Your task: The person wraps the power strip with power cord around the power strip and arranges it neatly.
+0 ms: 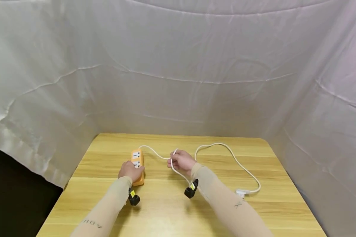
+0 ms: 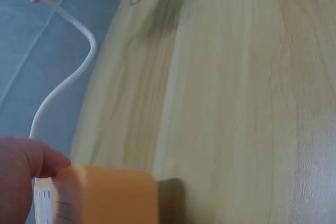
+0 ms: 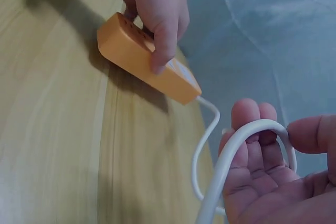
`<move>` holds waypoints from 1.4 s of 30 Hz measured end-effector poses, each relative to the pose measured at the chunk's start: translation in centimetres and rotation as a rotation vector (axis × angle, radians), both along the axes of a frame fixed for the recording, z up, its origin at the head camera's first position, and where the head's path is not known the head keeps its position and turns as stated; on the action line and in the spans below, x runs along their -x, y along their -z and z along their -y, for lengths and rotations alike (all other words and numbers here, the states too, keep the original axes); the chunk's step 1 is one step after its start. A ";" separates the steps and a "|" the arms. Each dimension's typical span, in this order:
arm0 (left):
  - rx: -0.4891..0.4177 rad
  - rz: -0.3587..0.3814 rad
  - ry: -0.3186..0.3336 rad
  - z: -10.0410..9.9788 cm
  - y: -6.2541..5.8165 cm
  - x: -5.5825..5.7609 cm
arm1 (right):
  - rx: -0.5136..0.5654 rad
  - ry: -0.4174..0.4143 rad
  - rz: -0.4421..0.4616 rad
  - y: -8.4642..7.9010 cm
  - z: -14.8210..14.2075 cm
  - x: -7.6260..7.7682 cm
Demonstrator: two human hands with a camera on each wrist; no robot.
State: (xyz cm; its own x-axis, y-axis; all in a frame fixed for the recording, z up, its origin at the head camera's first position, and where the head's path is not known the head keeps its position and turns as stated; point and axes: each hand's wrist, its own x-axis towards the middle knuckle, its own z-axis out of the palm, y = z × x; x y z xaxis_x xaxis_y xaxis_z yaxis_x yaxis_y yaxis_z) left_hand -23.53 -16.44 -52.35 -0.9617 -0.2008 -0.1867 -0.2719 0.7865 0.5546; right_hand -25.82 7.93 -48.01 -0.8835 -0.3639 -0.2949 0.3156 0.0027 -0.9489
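Orange on the desk point(image 1: 166, 210), the power strip point(image 1: 138, 159) is lying left of centre with the left hand point(image 1: 130, 170) gripping it, while the right hand point(image 1: 182, 160) is holding a bend of white cord point(image 3: 226, 163) that, to my eye, is needing wide, untwisted curves and no tugging.

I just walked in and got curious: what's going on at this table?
A person is handling an orange power strip and its white cord. The left hand grips the strip, while the right hand holds a bend of the cord. More cord curves across the wooden table to the white plug, which lies there unplugged.
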 end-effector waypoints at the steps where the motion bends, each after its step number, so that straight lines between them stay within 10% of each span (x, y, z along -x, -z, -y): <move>1: -0.006 -0.019 0.004 -0.1 -0.1 -0.1 | 0.007 -0.008 0.001 -0.3 -0.3 -0.3; 13: -0.180 -0.321 0.054 -1.5 -1.2 -1.7 | 0.040 -0.114 -0.025 -2.2 -4.5 -4.4; 26: -0.067 -0.604 0.152 -3.2 -3.7 -3.8 | -0.145 -0.211 -0.114 -3.5 -7.5 -7.7; 29: -0.065 -0.696 0.205 -3.7 -4.7 -4.5 | -0.371 -0.207 -0.248 -3.1 -8.1 -8.1; 36: -0.050 -0.865 0.353 -5.3 -7.2 -5.9 | -1.294 -0.004 -0.737 -3.8 -8.7 -7.9; 39: -0.051 -0.898 0.400 -5.8 -7.7 -6.3 | -1.305 0.075 -0.897 -4.3 -8.7 -7.4; 42: -0.052 -0.902 0.440 -6.3 -8.0 -6.6 | -1.079 0.023 -0.990 -4.8 -8.3 -7.1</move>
State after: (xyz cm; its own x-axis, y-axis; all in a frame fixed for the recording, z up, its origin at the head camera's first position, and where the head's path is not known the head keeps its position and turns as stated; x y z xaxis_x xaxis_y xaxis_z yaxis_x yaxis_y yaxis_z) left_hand -16.94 -10.14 -44.33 -0.7346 0.1938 0.6502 0.5758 0.6849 0.4465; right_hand -18.74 16.25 -43.21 -0.8854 -0.3479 0.3084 -0.4400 0.8413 -0.3140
